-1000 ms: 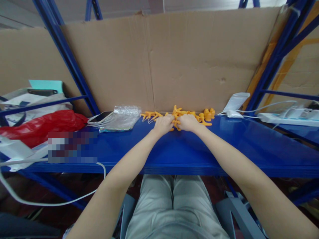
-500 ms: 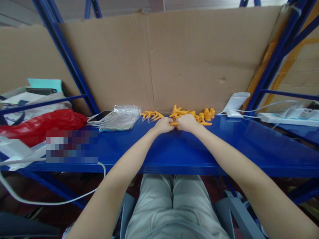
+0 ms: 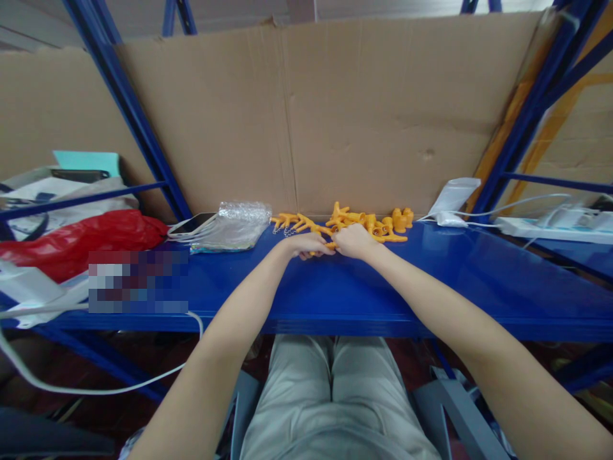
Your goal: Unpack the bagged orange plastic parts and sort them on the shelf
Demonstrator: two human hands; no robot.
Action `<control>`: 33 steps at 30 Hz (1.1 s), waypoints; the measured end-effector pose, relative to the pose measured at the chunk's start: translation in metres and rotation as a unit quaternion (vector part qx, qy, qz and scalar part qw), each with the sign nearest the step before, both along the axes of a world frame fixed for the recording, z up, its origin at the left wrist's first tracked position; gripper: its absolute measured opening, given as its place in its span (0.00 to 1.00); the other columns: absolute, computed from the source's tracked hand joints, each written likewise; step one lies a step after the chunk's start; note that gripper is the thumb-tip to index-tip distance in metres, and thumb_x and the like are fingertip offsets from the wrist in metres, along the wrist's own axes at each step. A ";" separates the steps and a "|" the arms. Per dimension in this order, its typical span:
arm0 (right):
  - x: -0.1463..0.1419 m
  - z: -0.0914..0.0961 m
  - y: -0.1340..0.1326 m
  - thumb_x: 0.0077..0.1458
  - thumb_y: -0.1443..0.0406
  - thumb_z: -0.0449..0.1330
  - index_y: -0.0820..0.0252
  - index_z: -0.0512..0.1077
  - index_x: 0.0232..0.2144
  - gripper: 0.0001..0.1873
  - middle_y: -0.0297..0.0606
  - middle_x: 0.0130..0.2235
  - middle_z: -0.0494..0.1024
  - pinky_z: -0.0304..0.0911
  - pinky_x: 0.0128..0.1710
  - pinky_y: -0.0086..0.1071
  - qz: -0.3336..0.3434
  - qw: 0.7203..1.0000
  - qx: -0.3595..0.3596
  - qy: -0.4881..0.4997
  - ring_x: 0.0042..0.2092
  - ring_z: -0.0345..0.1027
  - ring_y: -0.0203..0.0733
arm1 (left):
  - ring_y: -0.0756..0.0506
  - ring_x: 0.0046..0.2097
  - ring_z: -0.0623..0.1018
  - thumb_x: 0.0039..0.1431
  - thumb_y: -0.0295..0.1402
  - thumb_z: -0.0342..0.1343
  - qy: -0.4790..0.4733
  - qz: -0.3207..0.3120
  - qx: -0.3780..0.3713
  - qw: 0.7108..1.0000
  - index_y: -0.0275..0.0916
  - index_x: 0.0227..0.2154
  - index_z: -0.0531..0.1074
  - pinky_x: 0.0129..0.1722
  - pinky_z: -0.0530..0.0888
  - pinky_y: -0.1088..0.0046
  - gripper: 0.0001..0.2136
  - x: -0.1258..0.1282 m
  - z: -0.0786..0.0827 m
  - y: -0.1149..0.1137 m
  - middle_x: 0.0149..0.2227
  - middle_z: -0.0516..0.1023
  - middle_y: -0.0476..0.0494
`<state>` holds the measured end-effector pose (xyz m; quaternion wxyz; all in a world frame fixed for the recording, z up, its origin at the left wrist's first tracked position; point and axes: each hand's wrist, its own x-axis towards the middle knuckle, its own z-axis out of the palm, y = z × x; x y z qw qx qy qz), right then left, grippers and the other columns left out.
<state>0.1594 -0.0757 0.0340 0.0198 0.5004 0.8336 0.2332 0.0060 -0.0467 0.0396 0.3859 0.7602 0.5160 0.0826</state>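
My left hand [image 3: 310, 245] and my right hand [image 3: 353, 241] are close together over the blue shelf top, fingers closed. Between them shows a small orange branch-shaped plastic piece [image 3: 330, 245], gripped from both sides; the fingers cover most of it. Just beyond my left hand lie orange branch pieces [image 3: 301, 222] with small silvery wire or chain bits [image 3: 287, 229] beside them. Behind and right of my right hand is a cluster of orange hollow and branched pieces [image 3: 371, 223]. A stubby orange piece [image 3: 402, 220] stands at its right end.
A clear plastic-wrapped packet [image 3: 234, 225] lies left of the pieces, with a red bag [image 3: 90, 239] farther left. To the right are a white pouch [image 3: 454, 199] and a power strip [image 3: 555, 229] with cables. A cardboard sheet [image 3: 335, 115] walls the back of the blue shelf [image 3: 479, 275].
My left hand has turned over and shifted slightly toward me, uncovering more orange branch behind it. My right hand has moved a little left. The held piece has tilted.
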 end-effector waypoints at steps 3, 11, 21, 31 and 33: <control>0.000 0.001 -0.001 0.64 0.68 0.50 0.68 0.78 0.47 0.19 0.56 0.41 0.82 0.68 0.44 0.39 0.002 1.000 -0.002 0.001 0.49 0.77 0.54 | 0.57 0.16 0.54 0.47 0.39 0.67 -0.004 0.002 -0.014 1.000 0.39 0.19 0.62 0.16 0.48 0.79 0.18 -0.001 -0.001 0.001 0.17 0.58 0.57; 0.005 -0.001 0.003 0.64 0.65 0.51 0.70 0.76 0.47 0.18 0.58 0.45 0.81 0.64 0.45 0.39 -0.011 0.999 0.015 0.039 0.50 0.75 0.55 | 0.53 0.19 0.60 0.51 0.34 0.62 -0.034 0.014 0.148 0.988 0.39 0.17 0.63 0.19 0.57 0.77 0.14 0.004 -0.014 0.010 0.15 0.58 0.56; 0.014 -0.006 0.012 0.66 0.65 0.50 0.69 0.73 0.50 0.17 0.56 0.50 0.78 0.53 0.51 0.43 0.050 0.993 0.077 0.071 0.54 0.69 0.55 | 0.41 0.44 0.80 0.57 0.31 0.55 0.079 0.054 0.413 0.905 0.36 0.36 0.80 0.45 0.73 0.69 0.10 0.001 -0.027 0.027 0.39 0.83 0.39; 0.017 -0.005 0.018 0.67 0.69 0.47 0.66 0.72 0.46 0.15 0.52 0.46 0.77 0.50 0.51 0.45 0.067 0.985 0.143 0.074 0.51 0.66 0.53 | 0.39 0.44 0.81 0.58 0.33 0.54 0.089 0.075 0.412 0.904 0.37 0.36 0.80 0.43 0.73 0.68 0.11 0.004 -0.023 0.022 0.38 0.83 0.39; 0.017 -0.004 0.019 0.66 0.70 0.46 0.65 0.72 0.46 0.15 0.51 0.46 0.77 0.49 0.52 0.46 0.063 0.984 0.148 0.078 0.51 0.66 0.52 | 0.40 0.43 0.81 0.58 0.34 0.54 0.089 0.078 0.405 0.907 0.37 0.36 0.79 0.41 0.73 0.69 0.10 0.005 -0.021 0.021 0.36 0.83 0.40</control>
